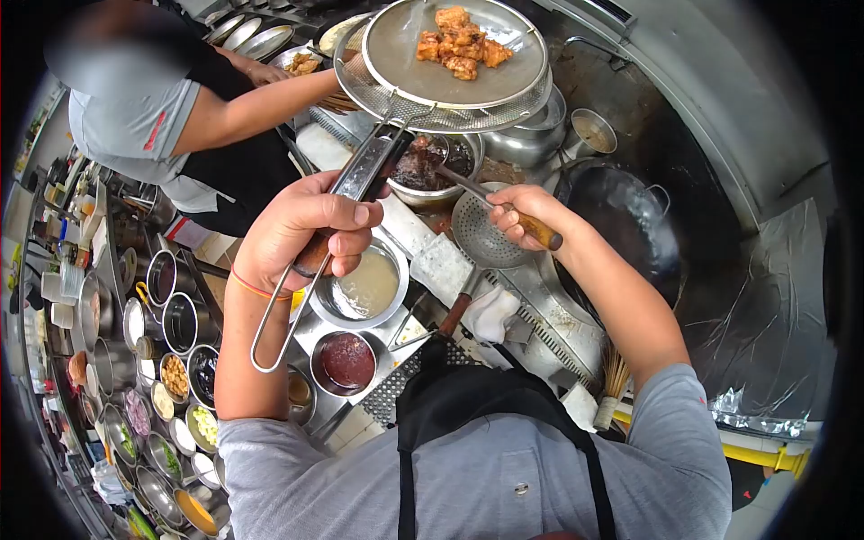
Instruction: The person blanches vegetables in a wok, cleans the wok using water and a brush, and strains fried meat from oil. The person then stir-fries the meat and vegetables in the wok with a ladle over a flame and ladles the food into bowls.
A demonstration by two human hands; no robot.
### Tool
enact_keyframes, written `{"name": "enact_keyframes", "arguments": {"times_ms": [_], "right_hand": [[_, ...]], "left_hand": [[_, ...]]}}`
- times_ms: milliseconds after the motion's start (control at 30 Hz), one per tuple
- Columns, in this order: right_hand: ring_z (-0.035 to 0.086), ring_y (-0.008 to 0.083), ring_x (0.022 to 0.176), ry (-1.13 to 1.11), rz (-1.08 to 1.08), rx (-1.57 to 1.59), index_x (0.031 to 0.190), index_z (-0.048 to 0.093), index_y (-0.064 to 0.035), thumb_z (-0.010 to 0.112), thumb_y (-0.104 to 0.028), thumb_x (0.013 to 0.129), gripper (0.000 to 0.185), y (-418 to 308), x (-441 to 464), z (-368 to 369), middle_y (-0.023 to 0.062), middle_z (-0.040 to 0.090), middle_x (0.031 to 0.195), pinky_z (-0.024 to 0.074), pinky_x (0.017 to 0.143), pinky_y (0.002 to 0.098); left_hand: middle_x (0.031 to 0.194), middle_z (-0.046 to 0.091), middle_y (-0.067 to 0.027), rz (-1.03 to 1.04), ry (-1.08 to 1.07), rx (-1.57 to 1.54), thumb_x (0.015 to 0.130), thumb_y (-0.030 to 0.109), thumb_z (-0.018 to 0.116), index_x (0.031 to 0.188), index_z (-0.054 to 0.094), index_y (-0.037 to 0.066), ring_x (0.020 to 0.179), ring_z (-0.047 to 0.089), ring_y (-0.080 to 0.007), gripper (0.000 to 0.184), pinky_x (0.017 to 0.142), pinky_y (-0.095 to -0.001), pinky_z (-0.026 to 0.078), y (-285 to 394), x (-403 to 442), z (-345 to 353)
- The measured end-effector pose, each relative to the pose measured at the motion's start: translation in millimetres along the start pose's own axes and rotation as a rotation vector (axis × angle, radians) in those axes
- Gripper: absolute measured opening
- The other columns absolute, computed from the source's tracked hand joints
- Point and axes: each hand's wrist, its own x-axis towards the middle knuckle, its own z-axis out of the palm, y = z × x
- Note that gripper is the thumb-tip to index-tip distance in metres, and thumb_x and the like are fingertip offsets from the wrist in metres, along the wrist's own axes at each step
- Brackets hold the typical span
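- Golden-brown fried pieces (462, 43) sit heaped on the upper of two stacked mesh strainers (396, 76).
- Your left hand (301, 220) wraps round the strainers' handles, likely to keep the pieces from sliding.
- Your right hand (531, 219) is closed round a wooden-handled utensil (466, 186), its far end at a metal bowl (423, 193), presumably keeping fingers from heat.

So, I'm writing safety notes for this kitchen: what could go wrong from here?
The browned pieces lie loose on the strainer; if the left hand tips it, they might slide off. The co-worker's forearm looks close to the strainer, so a swing could bump that arm.
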Motion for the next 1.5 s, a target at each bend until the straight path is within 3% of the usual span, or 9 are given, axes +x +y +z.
{"name": "enact_keyframes", "arguments": {"times_ms": [100,300,900,1233,1500], "right_hand": [[0.040,0.0024,0.043,-0.160,0.107,0.207,0.089,0.046,-0.0024,0.049,-0.013,0.092,0.011,1.1,0.6,-5.8,-0.0023,0.046,0.064,0.0313,0.033,0.0184],[0.039,0.0011,0.042,-0.236,0.118,0.343,0.094,0.045,-0.0003,0.048,-0.014,0.093,0.014,13.6,-9.8,-15.1,-0.0033,0.045,0.065,0.0304,0.033,0.0170],[0.042,0.0023,0.043,-0.336,0.099,0.448,0.102,0.044,0.0016,0.049,-0.015,0.093,0.019,18.1,-29.3,-26.7,-0.0026,0.046,0.066,0.0321,0.032,0.0173],[0.042,0.0023,0.042,-0.369,0.057,0.443,0.105,0.046,0.0020,0.049,-0.015,0.092,0.021,16.4,-64.6,-50.3,-0.0031,0.044,0.063,0.0345,0.031,0.0176],[0.044,0.0039,0.042,-0.413,0.016,0.544,0.111,0.048,0.0040,0.047,-0.017,0.095,0.026,-1.5,-119.7,-58.1,-0.0016,0.045,0.063,0.0359,0.032,0.0195]], "left_hand": [[0.071,0.049,-0.0043,-0.018,0.007,-0.010,0.076,0.002,0.058,0.101,0.049,-0.006,0.048,0.044,-0.0075,0.028,0.040,-0.0241,0.041,-2.2,1.6,-1.6],[0.071,0.047,-0.0037,-0.029,0.030,-0.015,0.075,0.002,0.058,0.106,0.046,-0.008,0.047,0.043,-0.0074,0.034,0.040,-0.0237,0.040,-7.2,-6.9,4.1],[0.069,0.047,-0.0042,-0.082,0.273,-0.171,0.072,-0.001,0.060,0.114,0.042,-0.005,0.044,0.042,-0.0092,0.046,0.037,-0.0238,0.037,-90.2,-98.4,11.6],[0.068,0.049,-0.0055,-0.120,0.426,-0.196,0.070,-0.004,0.058,0.109,0.045,-0.004,0.045,0.045,-0.0119,0.041,0.039,-0.0267,0.042,-128.9,-132.5,-7.1],[0.069,0.050,-0.0066,-0.144,0.341,-0.208,0.072,-0.004,0.057,0.106,0.046,-0.003,0.046,0.047,-0.0127,0.036,0.040,-0.0274,0.042,-135.1,-111.5,-11.3]]}}
